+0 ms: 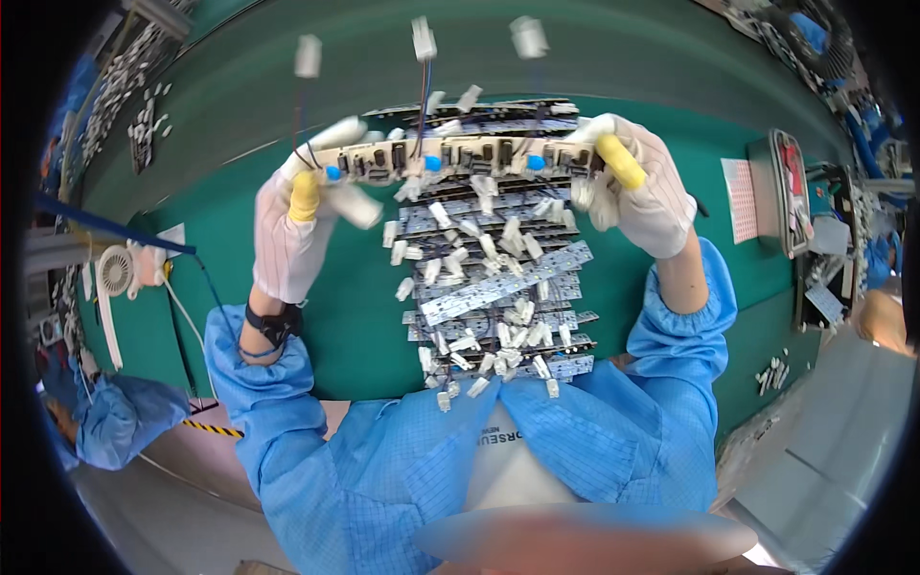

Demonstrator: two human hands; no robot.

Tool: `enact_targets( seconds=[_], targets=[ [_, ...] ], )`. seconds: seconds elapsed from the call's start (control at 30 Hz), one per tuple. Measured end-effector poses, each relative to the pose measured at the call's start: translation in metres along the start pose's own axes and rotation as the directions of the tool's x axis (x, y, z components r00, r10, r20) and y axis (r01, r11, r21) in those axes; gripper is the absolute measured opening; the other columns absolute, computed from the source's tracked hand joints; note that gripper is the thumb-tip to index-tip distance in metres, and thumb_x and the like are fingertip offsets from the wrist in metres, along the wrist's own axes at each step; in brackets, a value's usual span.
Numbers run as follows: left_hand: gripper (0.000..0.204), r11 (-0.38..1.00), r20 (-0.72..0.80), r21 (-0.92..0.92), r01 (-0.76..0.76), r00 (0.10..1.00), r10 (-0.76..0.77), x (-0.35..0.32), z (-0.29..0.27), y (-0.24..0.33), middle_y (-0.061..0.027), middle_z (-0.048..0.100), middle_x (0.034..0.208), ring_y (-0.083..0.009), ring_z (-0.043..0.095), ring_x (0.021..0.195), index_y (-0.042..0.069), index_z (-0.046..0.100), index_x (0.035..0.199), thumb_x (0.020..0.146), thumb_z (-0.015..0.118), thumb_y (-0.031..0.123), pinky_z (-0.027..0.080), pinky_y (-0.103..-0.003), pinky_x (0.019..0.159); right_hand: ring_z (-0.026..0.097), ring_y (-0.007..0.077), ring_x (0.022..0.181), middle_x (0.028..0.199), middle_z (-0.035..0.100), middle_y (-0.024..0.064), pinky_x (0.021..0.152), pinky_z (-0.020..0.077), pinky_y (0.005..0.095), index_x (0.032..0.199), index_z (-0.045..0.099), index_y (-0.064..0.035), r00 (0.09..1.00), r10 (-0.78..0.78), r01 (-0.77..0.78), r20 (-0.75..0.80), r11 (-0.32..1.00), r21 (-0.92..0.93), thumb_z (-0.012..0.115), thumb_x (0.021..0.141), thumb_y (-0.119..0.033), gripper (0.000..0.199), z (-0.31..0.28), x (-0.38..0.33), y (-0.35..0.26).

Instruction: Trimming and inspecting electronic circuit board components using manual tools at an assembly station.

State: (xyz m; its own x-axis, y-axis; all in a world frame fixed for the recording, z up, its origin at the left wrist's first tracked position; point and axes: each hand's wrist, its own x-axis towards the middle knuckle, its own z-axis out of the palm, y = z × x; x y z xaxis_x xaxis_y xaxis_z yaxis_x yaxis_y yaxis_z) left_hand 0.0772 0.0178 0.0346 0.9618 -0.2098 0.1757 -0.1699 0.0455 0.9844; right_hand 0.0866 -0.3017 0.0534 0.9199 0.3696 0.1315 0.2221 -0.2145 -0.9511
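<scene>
Blue smock sleeves (287,422) rise from lower frame. Left hand (292,230) and right hand (642,187), gloved, fingers pinched shut on the ends of a long circuit strip (450,156), held upper centre above stacked strips (498,287) on green surface (355,316).

1. The pile of circuit strips (498,278) with white plugs fills the middle of the desk (364,316), blocking any pass there.
2. At 12 o'clock, the held strip (450,155) and its wires (422,86) bar the way.
3. At 9 o'clock, bare green desk offers room short of the small fan (113,273).
4. At 3 o'clock, open desk lies before the tray (781,192).
</scene>
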Motion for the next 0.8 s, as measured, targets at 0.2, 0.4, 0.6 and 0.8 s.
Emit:
enact_targets(
  seconds=[0.2,0.4,0.6,0.8],
  targets=[
    [0.047,0.96,-0.016,-0.282,0.006,1.0,-0.01,-0.005,-0.016,-0.001,-0.0089,0.062,0.1,-0.0118,0.057,0.086,-0.002,0.049,0.121,0.093,0.053,0.035,0.044,-0.023,0.079,0.051,0.0041,0.064,0.084,0.058,0.0019,0.052,0.0398,0.0171,0.119,0.051,0.0006,0.99,0.135,-0.138,0.032,0.958,0.251,0.057,0.083,-0.008,0.038,0.009,0.005,-0.018],
    [0.024,0.991,-0.378,0.072,0.112,0.923,-0.077,-0.012,-0.195,-0.055,-0.0059,0.059,0.092,-0.011,0.055,0.076,-0.003,0.056,0.11,0.091,0.053,0.013,0.045,-0.024,0.074,0.063,0.0134,0.085,0.099,0.066,0.0057,0.072,0.0496,0.0228,0.11,0.065,-0.0095,0.967,-0.091,-0.063,-0.239,0.822,-0.565,0.062,0.084,-0.003,0.027,-0.046,0.063,0.043],
    [0.027,0.045,-0.185,0.983,0.18,0.926,0.328,0.002,-0.15,-0.038,-0.007,0.065,0.102,-0.0142,0.059,0.092,0.004,0.061,0.111,0.085,0.057,0.009,0.045,-0.027,0.083,0.059,0.0257,0.1,0.109,0.064,0.0069,0.086,0.0467,0.033,0.11,0.064,-0.0155,0.948,-0.159,0.316,0.275,0.543,-0.778,0.055,0.087,-0.018,0.025,-0.024,0.096,0.073],
    [0.027,0.855,-0.185,0.505,0.118,0.982,-0.027,0.002,-0.053,0.002,-0.0068,0.068,0.085,-0.0122,0.061,0.082,0.004,0.065,0.107,0.083,0.052,0.004,0.044,-0.024,0.075,0.066,0.0197,0.09,0.098,0.069,0.0087,0.076,0.0507,0.0261,0.116,0.06,-0.0117,0.992,-0.126,0.106,-0.031,0.923,-0.371,0.048,0.086,-0.002,0.034,-0.021,0.106,0.073]
  ],
)
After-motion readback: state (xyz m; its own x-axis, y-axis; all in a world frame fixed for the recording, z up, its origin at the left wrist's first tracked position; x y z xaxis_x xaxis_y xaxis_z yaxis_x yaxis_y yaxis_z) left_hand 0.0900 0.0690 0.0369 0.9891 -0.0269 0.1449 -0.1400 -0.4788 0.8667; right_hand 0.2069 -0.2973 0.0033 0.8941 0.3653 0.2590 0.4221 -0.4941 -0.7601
